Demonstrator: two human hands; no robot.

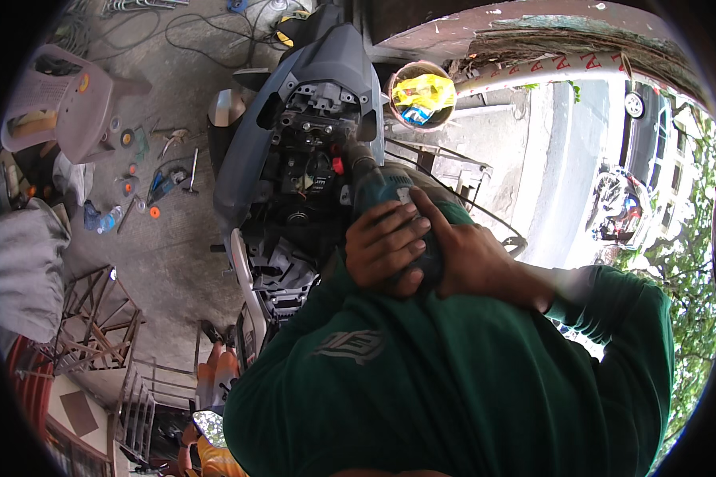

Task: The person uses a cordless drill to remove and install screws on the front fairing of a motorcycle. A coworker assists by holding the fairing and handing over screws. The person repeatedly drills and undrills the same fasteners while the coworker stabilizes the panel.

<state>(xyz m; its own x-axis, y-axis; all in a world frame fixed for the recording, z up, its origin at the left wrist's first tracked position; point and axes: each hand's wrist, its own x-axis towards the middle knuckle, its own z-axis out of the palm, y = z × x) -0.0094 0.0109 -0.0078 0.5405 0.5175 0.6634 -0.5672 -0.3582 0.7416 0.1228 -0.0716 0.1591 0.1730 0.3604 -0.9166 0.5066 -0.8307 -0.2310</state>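
Note:
Both my hands are wrapped around a teal power drill (379, 189) held close to my chest. My left hand (382, 248) covers the rear of the drill from the left side. My right hand (479, 258) overlaps it from the right, its green sleeve (612, 306) coming in from that side. The drill's nose points into the open inner frame of a grey-blue scooter (314, 119) with its panels off, near a small red part (338, 164). The drill bit itself is hidden among the dark parts.
A round bucket (422, 97) with yellow and blue items sits right of the scooter. Hand tools and discs (147, 184) lie scattered on the concrete floor at left, near a pale plastic chair (64, 103). Rusty metal frames (95, 318) stand lower left. A parked motorbike (622, 208) is at right.

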